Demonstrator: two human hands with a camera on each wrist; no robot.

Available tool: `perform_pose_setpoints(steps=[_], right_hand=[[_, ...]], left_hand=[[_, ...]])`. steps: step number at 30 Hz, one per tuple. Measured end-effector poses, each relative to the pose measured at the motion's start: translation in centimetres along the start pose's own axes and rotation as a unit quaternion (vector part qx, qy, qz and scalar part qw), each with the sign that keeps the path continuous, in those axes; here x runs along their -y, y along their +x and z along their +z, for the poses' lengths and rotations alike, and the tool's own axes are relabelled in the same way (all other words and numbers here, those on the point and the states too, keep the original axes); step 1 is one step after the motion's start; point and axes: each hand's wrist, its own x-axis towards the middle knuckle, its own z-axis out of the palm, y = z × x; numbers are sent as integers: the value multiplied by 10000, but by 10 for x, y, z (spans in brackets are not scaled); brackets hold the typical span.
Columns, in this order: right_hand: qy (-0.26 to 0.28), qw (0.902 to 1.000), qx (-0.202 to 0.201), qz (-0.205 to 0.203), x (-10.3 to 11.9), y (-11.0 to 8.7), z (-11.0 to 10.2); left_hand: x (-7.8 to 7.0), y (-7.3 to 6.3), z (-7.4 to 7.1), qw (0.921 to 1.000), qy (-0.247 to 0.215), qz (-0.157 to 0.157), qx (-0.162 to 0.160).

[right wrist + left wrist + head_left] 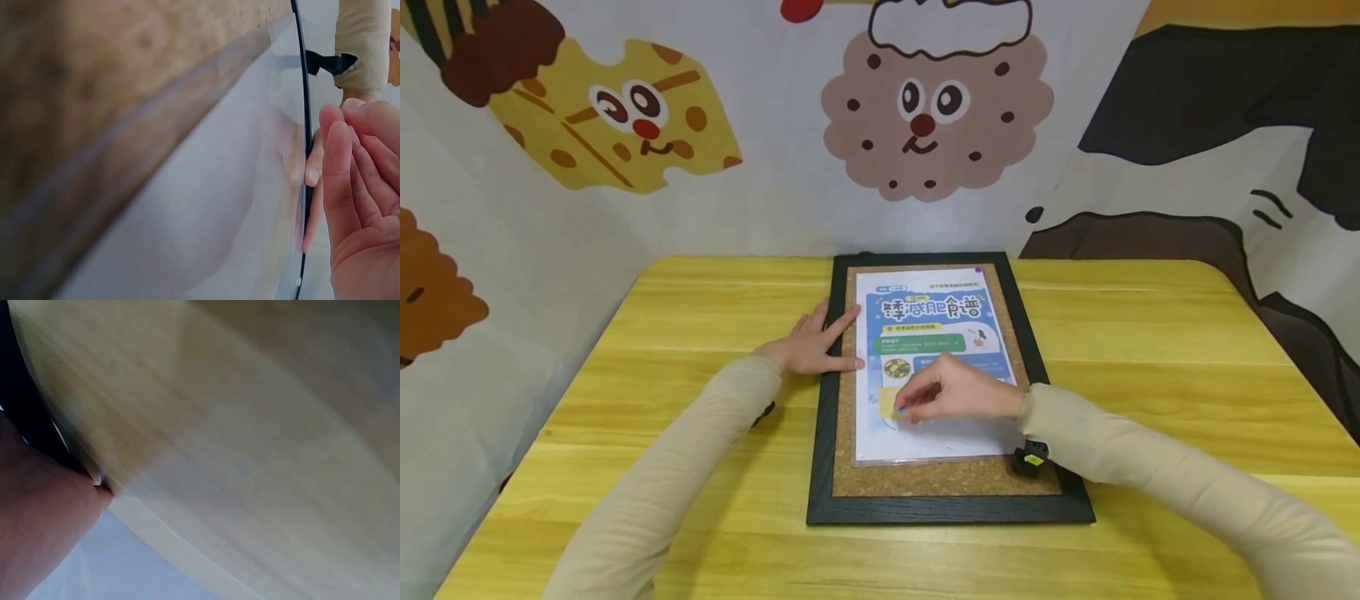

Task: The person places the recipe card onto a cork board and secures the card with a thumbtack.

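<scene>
A black-framed cork board (880, 482) lies on the table, bearing a laminated poster (925, 446) with blue, green and yellow panels. My left hand (808, 346) is spread over the board's left edge, its thumb and forefinger reaching the poster's left margin. In the left wrist view, part of that hand (50, 519) shows beside the dark frame. Above the poster's lower part, my right hand (955, 390) pinches a small blue push pin (901, 408) between thumb and fingertips. From the right wrist, the hand (365, 194) shows curled fingers; the pin is hidden there.
A purple push pin (978, 269) sits at the poster's upper right corner. Beneath the board is a yellow wood-grain table (1150, 350). White cloth with cartoon prints (775, 217) stands behind it and along the sides.
</scene>
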Motion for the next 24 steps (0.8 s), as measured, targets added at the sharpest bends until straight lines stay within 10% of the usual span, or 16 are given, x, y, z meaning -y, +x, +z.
perform_pose_setpoints(steps=[24], right_hand=[[-514,9867,1103,-1081,3,35,31]], left_hand=[[-1,0,-1,9999,100,18,12]])
